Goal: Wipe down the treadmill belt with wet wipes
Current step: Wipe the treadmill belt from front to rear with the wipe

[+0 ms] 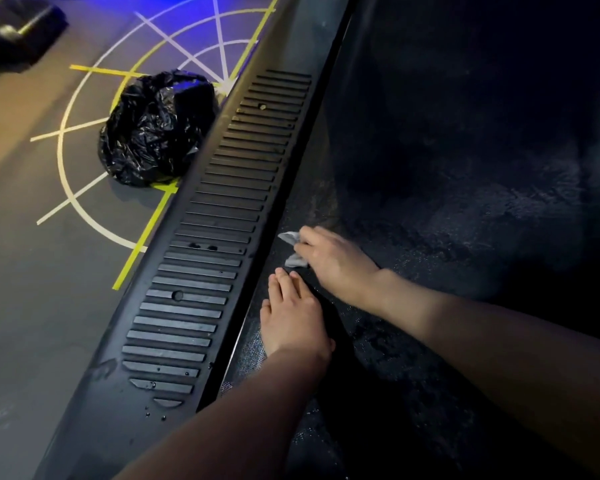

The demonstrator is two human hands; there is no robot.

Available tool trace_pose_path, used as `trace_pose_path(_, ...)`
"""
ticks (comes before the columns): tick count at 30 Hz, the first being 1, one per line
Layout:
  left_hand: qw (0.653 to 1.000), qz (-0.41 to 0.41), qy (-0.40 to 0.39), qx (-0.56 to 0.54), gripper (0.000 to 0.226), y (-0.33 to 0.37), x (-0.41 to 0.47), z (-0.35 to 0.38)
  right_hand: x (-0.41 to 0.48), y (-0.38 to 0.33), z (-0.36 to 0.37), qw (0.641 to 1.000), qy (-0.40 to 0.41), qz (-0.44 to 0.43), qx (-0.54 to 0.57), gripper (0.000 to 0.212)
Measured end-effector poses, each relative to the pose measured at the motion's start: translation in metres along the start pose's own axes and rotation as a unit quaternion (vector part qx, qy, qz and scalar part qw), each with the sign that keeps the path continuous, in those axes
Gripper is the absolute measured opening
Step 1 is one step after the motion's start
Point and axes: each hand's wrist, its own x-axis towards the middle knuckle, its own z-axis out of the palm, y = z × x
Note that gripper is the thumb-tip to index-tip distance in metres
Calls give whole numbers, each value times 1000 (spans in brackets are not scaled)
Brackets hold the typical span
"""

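1. Black textured rubber treadmill belt (465, 237): a flat, dark running surface that fills the right half of the frame and runs from lower centre to upper right. Its left edge lies along a thin glossy strip. Damp, glistening streaks and speckles show across the middle and lower parts.

2. Small crumpled grey-white wet wipe (297, 260): bunched and soiled, it lies on the belt's left edge at centre frame. The right hand (336, 263) pinches it under its fingertips, and two wads stick out to the left.
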Motion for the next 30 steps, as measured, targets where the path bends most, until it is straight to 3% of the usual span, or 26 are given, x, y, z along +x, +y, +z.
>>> trace_pose_path(2, 1000, 0, -1, -13, 118, 0, -1, 1, 9, 10, -6, 1000, -7, 4, 1, 33)
trace_pose_path(4, 1000, 0, -4, -31, 118, -1, -1, 3, 17, 13, -5, 997, 26, 62, 22, 28)
trace_pose_path(6, 999, 0, -7, -39, 119, -1, -1, 5, 21, 0, 0, 996, 50, 60, 49, 23)
trace_pose_path(10, 999, -1, -6, -41, 120, -1, 0, 8, 29, -2, -3, 998, -43, 15, 45, 21)
trace_pose_path(14, 999, 1, -6, -53, 119, -2, 1, 8, 39, 2, -2, 995, 28, 77, 51, 20)
trace_pose_path(18, 997, -18, 29, -68, 107, 2, 2, 12, 30, -20, 9, 992, -99, -72, 19, 23)
trace_pose_path(19, 996, -31, 45, -70, 104, 4, 2, 14, 32, -14, 7, 992, -96, -87, 10, 23)
trace_pose_path(23, 994, -56, 62, -70, 101, 5, 3, 19, 28, 4, -2, 1000, 27, -8, -1, 15)
trace_pose_path(27, 990, -79, 91, -72, 98, 5, 1, 19, 6, -5, 8, 995, -46, -93, -11, 19)
trace_pose_path(30, 991, -75, 98, -57, 90, 6, 0, 20, 5, 18, -2, 999, 24, 13, 42, 11)
